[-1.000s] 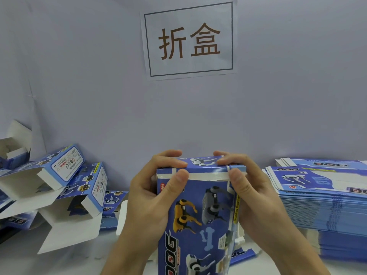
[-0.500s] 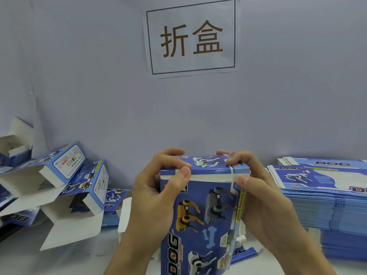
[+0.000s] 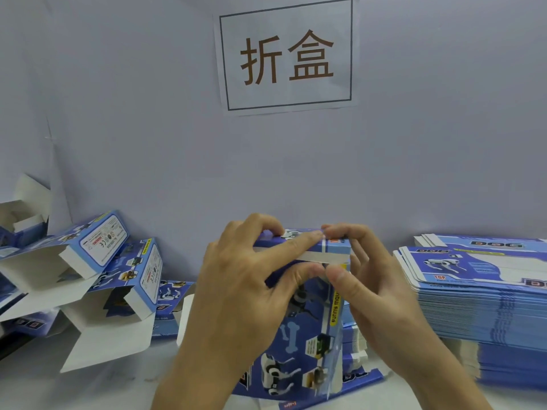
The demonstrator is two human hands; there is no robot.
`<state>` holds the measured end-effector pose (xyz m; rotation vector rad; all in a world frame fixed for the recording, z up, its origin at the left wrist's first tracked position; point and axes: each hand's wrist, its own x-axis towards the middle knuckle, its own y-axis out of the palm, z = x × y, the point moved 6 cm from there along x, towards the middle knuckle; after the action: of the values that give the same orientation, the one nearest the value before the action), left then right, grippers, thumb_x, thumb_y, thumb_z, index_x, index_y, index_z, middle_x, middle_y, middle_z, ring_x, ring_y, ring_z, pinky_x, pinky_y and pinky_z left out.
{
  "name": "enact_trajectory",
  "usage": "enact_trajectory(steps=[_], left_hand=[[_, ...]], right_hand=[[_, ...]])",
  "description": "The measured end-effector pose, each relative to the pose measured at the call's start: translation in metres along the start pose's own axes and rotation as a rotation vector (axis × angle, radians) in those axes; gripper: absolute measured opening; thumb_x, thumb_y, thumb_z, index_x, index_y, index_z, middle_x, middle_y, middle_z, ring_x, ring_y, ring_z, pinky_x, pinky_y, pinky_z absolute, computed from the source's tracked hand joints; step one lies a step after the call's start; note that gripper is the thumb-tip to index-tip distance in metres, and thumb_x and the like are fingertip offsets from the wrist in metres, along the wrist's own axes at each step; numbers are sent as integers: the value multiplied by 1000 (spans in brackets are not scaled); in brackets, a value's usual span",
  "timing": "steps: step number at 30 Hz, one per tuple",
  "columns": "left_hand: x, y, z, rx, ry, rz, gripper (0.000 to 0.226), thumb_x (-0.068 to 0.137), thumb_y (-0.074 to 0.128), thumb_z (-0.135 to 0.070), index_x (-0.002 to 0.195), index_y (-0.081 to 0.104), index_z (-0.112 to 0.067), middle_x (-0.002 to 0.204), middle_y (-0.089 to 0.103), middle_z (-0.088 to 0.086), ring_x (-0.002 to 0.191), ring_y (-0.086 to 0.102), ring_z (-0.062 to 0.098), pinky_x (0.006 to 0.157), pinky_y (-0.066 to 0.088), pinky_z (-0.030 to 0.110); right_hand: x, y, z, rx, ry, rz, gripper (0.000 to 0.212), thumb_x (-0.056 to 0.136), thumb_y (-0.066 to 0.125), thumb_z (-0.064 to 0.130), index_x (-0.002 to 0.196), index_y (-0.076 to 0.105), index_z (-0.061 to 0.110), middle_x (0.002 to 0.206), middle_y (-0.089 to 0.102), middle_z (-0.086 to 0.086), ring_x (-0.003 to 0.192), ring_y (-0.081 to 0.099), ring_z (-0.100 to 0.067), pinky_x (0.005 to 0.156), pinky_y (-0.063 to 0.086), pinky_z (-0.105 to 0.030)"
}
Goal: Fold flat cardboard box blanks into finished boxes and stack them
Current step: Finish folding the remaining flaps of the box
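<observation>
Head view: my left hand (image 3: pixel 236 294) and right hand (image 3: pixel 367 279) grip the upright box (image 3: pixel 307 329) at frame centre, tucking its top flap, folded boxes (image 3: pixel 118 267) lower left, flat blanks (image 3: pixel 479 294) stacked right, plenty unfolded.

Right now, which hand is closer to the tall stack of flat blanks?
Right. The right hand grips the box beside the stack of flat blanks; the left hand is across the box.

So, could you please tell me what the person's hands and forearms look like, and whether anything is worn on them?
Both hands are bare: the left hand and the right hand show no gloves, rings or markings. The forearms entering from the bottom edge are also uncovered, with no sleeves, watch or bands in view. The fingernails look short and unpainted.
</observation>
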<state>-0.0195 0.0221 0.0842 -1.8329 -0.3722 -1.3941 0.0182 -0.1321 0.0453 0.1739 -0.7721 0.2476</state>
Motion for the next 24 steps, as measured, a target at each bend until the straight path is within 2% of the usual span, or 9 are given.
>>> enact_trajectory(steps=[2, 7, 9, 11, 13, 16, 21, 24], left_hand=[[-1, 0, 2, -27, -4, -37, 39, 92, 52, -50, 125, 67, -35, 108, 59, -5, 99, 55, 19, 72, 53, 48], [-3, 1, 2, -2, 29, -86, 38, 93, 52, -44, 123, 68, -28, 110, 65, 2, 100, 59, 23, 72, 55, 51], [-4, 2, -1, 51, 49, -85, 37, 93, 53, -40, 122, 70, -25, 116, 68, 1, 108, 60, 23, 84, 52, 58], [-4, 5, -3, 90, 69, -64, 36, 94, 53, -35, 125, 69, -26, 124, 69, -5, 119, 60, 21, 101, 41, 64], [-4, 7, -3, 71, 66, -32, 37, 95, 51, -33, 128, 66, -27, 127, 68, -10, 121, 60, 16, 108, 35, 61], [-4, 12, -3, 44, 23, 1, 40, 98, 47, -38, 134, 63, -27, 132, 64, -12, 125, 57, 13, 113, 28, 50], [-5, 13, -7, -56, -85, -44, 38, 101, 41, -41, 126, 68, -30, 124, 65, -19, 120, 56, 5, 119, 19, 44], [-3, 9, -8, -106, -141, -59, 35, 98, 46, -43, 117, 73, -32, 113, 68, -21, 113, 58, 3, 114, 28, 50]], right_hand=[[0, -2, -3, -22, 10, 7, 49, 83, 73, 30, 128, 54, 21, 122, 67, 0, 116, 65, -22, 85, 60, -40], [1, -4, -4, -16, 19, -3, 49, 81, 75, 30, 126, 58, 22, 121, 69, -2, 116, 65, -26, 81, 60, -35], [0, -5, -3, -27, 17, -13, 47, 80, 74, 31, 124, 60, 24, 120, 70, -3, 115, 66, -26, 81, 60, -35], [0, -4, -2, -68, 19, -11, 44, 81, 73, 32, 123, 61, 27, 118, 70, -1, 113, 67, -23, 81, 60, -35], [-1, -4, -2, -118, 17, -6, 38, 86, 69, 27, 123, 61, 29, 116, 71, 1, 112, 67, -21, 85, 60, -38], [-1, -2, 2, -156, 3, -12, 38, 88, 63, 25, 125, 59, 27, 115, 71, 3, 109, 68, -22, 86, 60, -40], [-2, -3, 3, -142, 15, 1, 40, 87, 64, 22, 127, 59, 24, 116, 71, 8, 109, 68, -18, 80, 59, -26], [-2, -2, 3, -176, 15, 17, 37, 86, 65, 23, 123, 61, 28, 118, 71, 3, 113, 66, -20, 88, 60, -41]])
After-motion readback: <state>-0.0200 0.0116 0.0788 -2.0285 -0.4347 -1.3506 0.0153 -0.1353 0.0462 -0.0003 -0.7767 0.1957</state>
